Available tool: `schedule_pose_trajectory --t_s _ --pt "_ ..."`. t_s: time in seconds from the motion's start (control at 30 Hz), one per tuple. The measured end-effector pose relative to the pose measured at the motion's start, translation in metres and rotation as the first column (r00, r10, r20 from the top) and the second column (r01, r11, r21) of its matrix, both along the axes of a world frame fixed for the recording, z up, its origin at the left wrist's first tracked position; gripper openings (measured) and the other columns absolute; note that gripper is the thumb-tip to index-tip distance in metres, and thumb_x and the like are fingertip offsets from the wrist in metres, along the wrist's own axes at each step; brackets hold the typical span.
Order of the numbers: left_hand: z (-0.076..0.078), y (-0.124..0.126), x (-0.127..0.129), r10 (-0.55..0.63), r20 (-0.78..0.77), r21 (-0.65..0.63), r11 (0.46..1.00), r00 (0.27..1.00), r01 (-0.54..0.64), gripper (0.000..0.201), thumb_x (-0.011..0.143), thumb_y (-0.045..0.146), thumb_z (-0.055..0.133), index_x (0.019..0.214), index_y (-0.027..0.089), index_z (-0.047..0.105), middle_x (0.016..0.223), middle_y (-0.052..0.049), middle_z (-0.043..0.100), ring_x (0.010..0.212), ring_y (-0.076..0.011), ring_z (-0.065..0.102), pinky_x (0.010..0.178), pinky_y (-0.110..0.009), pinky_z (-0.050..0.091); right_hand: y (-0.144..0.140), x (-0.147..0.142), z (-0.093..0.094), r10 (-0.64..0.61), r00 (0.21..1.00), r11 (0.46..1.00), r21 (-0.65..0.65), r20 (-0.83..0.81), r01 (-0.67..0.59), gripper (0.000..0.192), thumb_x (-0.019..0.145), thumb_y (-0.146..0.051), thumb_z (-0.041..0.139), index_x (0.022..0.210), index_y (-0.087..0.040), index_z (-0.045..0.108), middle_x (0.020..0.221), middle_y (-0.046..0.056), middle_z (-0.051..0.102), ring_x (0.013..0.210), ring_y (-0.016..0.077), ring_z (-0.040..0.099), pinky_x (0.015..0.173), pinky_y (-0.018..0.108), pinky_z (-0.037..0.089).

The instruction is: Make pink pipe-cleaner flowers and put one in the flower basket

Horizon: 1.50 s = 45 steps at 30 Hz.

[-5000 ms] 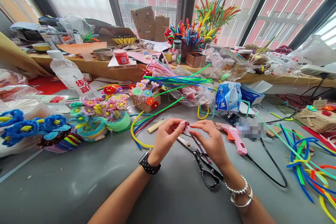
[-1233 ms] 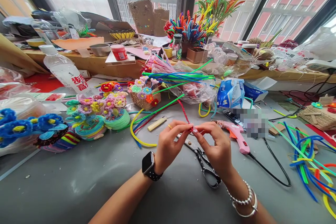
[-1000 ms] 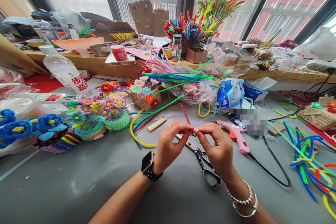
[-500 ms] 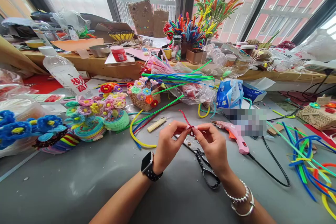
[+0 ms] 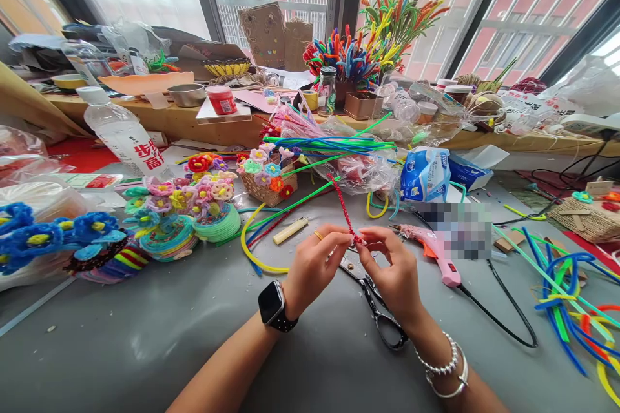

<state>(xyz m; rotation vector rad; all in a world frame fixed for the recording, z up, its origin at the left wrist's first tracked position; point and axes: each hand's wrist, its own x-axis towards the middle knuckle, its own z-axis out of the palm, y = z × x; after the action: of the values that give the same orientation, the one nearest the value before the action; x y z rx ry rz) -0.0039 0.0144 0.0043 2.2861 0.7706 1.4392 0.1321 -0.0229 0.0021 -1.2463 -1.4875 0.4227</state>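
Here, both hands meet just above the grey tabletop, pinching the lower end of a red pipe cleaner between them. The left hand, with a black watch at the wrist and a ring on one finger, has its grip narrowed to thumb and fingertips on the wire's near end; the right hand, with silver bracelets on the wrist, closes thumb and forefinger on the same spot from the other side, so the fingertips of both hands nearly touch. From that pinch the red pipe cleaner rises slanting up and to the left, its free end standing in front of a clear plastic bag of more pipe cleaners. Whether a small piece is wound at the pinched end cannot be told, since the fingers cover it. Under the hands, black-handled scissors lie flat on the tabletop, handles toward the person. Just right of the right hand lies a pink glue gun, its black cord trailing off to the right. A loop of yellow pipe cleaner and a long green one lie to the left of the left hand, near a small pale stick. Further left sit little baskets of pipe-cleaner flowers and a water bottle tilted on its side.
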Motion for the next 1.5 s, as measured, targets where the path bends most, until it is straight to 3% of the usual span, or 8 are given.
schedule_pose_trajectory --t_s 0.23,0.57,0.7,0.77,0.97,1.07,1.17,1.5 --pt "-0.004 -0.002 0.006 -0.011 -0.044 -0.272 0.962 0.999 -0.001 0.017 0.079 0.017 0.048 0.096 0.016 0.049 0.088 -0.005 0.058 0.076 -0.0107 0.056 0.071 -0.024 0.047 0.002 -0.001 -0.001 -0.044 0.992 0.993 0.117 0.119 0.030 0.012 0.078 -0.014 0.050 0.086 -0.019 0.057 0.082 0.003 0.058 0.074 0.0145 0.053 0.060 0.026 0.046" --pt "0.000 -0.003 0.005 -0.072 0.072 -0.404 0.910 0.995 0.095 0.014 0.078 0.017 0.048 0.090 0.016 0.055 0.087 -0.005 0.057 0.081 -0.0126 0.055 0.073 -0.026 0.047 0.000 -0.001 0.000 -0.038 0.996 0.998 0.059 0.076 0.034 0.010 0.076 -0.016 0.051 0.080 -0.019 0.059 0.080 0.003 0.056 0.072 0.0145 0.053 0.059 0.026 0.045" --pt "0.002 0.001 0.001 -0.076 0.159 -0.457 0.878 0.984 0.142 0.015 0.078 0.021 0.050 0.089 0.015 0.058 0.086 -0.007 0.059 0.080 -0.0141 0.057 0.072 -0.027 0.048 0.002 0.004 0.004 0.072 0.997 0.997 -0.040 -0.030 -0.073 0.012 0.077 -0.023 0.052 0.082 -0.021 0.063 0.084 0.004 0.058 0.077 0.0151 0.054 0.062 0.026 0.046" --pt "0.004 0.004 -0.002 -0.105 0.257 -0.540 0.809 0.961 0.233 0.018 0.076 0.024 0.053 0.091 0.014 0.059 0.086 -0.008 0.060 0.078 -0.0147 0.058 0.072 -0.028 0.049 0.004 0.007 0.006 0.108 0.988 0.989 -0.088 -0.110 -0.118 0.017 0.080 -0.027 0.048 0.086 -0.021 0.063 0.086 0.004 0.059 0.079 0.0151 0.055 0.064 0.026 0.046" --pt "0.015 0.004 -0.005 -0.307 0.406 -0.719 0.475 0.861 0.508 0.019 0.073 0.025 0.058 0.088 0.014 0.063 0.080 -0.007 0.064 0.072 -0.0140 0.059 0.069 -0.028 0.049 0.009 0.012 0.003 0.161 0.890 0.921 -0.260 -0.427 -0.291 0.028 0.082 -0.034 0.044 0.105 -0.023 0.055 0.085 0.002 0.062 0.075 0.0131 0.057 0.065 0.025 0.046" --pt "0.019 0.000 -0.005 -0.418 0.436 -0.759 0.304 0.797 0.575 0.019 0.073 0.027 0.057 0.085 0.014 0.065 0.079 -0.007 0.065 0.074 -0.0158 0.060 0.071 -0.030 0.049 0.010 0.011 0.002 0.182 0.794 0.840 -0.328 -0.579 -0.432 0.026 0.078 -0.037 0.050 0.097 -0.022 0.060 0.082 0.002 0.062 0.070 0.0122 0.057 0.063 0.024 0.046" --pt "0.019 -0.002 -0.005 -0.437 0.478 -0.777 0.193 0.762 0.599 0.021 0.071 0.030 0.059 0.084 0.014 0.065 0.080 -0.008 0.065 0.074 -0.0173 0.062 0.071 -0.032 0.050 0.010 0.011 0.003 0.124 0.727 0.830 -0.331 -0.675 -0.449 0.022 0.070 -0.035 0.061 0.085 -0.020 0.065 0.073 0.000 0.062 0.061 0.0104 0.056 0.056 0.022 0.046" --pt "0.009 0.004 -0.006 -0.297 0.496 -0.779 0.261 0.816 0.570 0.017 0.069 0.025 0.062 0.082 0.014 0.066 0.070 -0.005 0.066 0.066 -0.0132 0.062 0.064 -0.025 0.051 0.013 0.014 0.001 -0.031 0.680 0.912 -0.299 -0.732 -0.280 0.022 0.060 -0.030 0.069 0.081 -0.024 0.069 0.066 -0.001 0.066 0.059 0.0105 0.059 0.061 0.026 0.049"
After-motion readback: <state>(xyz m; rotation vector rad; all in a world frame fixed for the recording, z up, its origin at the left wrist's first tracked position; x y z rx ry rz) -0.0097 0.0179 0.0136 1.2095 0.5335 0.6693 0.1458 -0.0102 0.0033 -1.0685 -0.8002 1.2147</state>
